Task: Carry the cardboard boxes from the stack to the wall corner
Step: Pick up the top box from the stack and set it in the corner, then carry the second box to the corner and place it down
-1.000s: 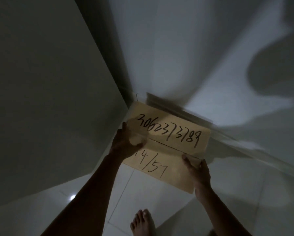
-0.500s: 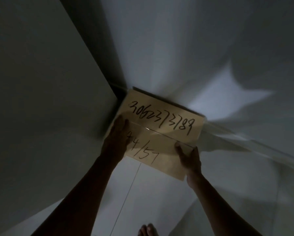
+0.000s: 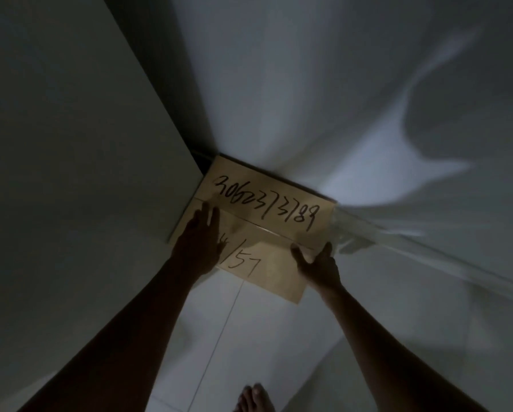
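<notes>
You're setting the cardboard box (image 3: pixel 267 221) right into the wall corner (image 3: pixel 203 157), so it's sitting with its far edge against the back wall (image 3: pixel 279 84) and its left side tight to the left wall (image 3: pixel 71 144), top face up with the big marker numbers showing. Your left hand (image 3: pixel 200 245) is lying flat on the lid near the left edge, fingers (image 3: pixel 204 214) stretched out and mostly together, pressing down rather than gripping anything. Your right hand (image 3: pixel 319 264) is cupping the near right edge, thumb on top and the rest of the fingers curling around the side, though it's too dark to tell how far under they go. Judging by how you're managing it with open palms, this thing is probably pretty light, and the flat lid with a seam across the middle looks stiff enough but likely to dent if you're leaning on the centre. Plain cardboard isn't slippery, so friction is working for you. If you're moving it again, I'd be taking it by the two short sides, low down near the bottom edges, not by the flaps. The tiled floor (image 3: pixel 249 337) looks glossy, and your bare foot (image 3: pixel 253 398) is close by, so watch your toes.
</notes>
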`<state>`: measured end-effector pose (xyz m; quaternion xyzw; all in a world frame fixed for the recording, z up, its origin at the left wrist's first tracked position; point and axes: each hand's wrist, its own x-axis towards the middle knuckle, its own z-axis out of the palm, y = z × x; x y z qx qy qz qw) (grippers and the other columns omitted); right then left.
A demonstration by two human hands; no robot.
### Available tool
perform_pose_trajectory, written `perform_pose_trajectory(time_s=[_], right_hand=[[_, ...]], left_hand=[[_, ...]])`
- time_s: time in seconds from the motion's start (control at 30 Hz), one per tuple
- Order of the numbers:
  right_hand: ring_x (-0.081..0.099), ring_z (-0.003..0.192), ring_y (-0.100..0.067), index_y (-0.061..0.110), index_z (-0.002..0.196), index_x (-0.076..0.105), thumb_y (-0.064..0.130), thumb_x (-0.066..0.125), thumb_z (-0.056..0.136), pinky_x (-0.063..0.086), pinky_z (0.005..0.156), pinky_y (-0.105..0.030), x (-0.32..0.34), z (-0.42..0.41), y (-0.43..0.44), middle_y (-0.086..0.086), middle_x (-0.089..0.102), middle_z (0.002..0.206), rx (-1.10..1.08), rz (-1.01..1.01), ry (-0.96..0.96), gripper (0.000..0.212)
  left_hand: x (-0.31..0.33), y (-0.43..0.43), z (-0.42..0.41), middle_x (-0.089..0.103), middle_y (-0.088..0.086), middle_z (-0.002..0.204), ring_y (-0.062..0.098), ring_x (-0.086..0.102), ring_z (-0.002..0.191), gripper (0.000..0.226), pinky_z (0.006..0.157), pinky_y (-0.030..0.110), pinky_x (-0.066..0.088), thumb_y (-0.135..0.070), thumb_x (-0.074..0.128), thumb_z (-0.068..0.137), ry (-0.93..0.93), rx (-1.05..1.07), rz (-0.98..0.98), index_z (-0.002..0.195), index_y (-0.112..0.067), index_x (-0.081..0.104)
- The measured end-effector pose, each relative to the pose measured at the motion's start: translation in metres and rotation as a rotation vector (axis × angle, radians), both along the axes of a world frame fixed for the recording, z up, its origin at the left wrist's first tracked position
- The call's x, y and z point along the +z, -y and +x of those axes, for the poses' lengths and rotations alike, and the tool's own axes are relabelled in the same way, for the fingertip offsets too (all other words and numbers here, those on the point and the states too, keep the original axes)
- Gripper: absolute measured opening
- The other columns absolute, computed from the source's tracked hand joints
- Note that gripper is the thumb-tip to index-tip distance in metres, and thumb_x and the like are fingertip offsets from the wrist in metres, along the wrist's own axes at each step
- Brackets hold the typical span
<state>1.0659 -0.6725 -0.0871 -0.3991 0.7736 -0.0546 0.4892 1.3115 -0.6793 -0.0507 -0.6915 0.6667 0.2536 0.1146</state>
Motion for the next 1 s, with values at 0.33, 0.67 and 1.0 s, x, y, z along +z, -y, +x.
perform_pose_trajectory(time_s=[0.33,0.67,1.0], right_hand=[[0.035,0.141,-0.034,0.014,0.156,0.013,0.062,0.053,0.087,0.036,0.108,-0.046,0.275,-0.084,-0.029,-0.015,0.031,0.156,0.052,-0.141,-0.246,0.093],[0.03,0.144,-0.033,0.013,0.155,0.019,0.059,0.051,0.087,0.026,0.117,-0.043,0.54,-0.252,-0.177,-0.018,0.033,0.155,-0.089,-0.25,-0.451,0.088],[0.025,0.146,-0.035,0.011,0.155,0.021,0.066,0.041,0.088,0.018,0.119,-0.048,0.638,-0.497,-0.391,-0.02,0.032,0.156,-0.42,-0.253,-0.656,0.089]], left_hand=[[0.253,-0.019,-0.089,0.008,0.016,0.164,0.034,0.014,0.15,0.074,0.123,0.044,0.017,-0.043,0.037,0.1,-0.156,-0.029,0.026,0.155,-0.007,0.004],[0.521,-0.088,-0.278,0.015,0.016,0.163,0.033,0.013,0.151,0.076,0.123,0.046,0.015,-0.05,0.037,0.098,-0.275,-0.358,-0.072,0.154,-0.003,0.013],[0.61,-0.214,-0.551,0.012,0.015,0.164,0.033,0.01,0.151,0.075,0.123,0.045,0.012,-0.051,0.033,0.099,-0.289,-0.765,-0.078,0.154,-0.005,0.011]])
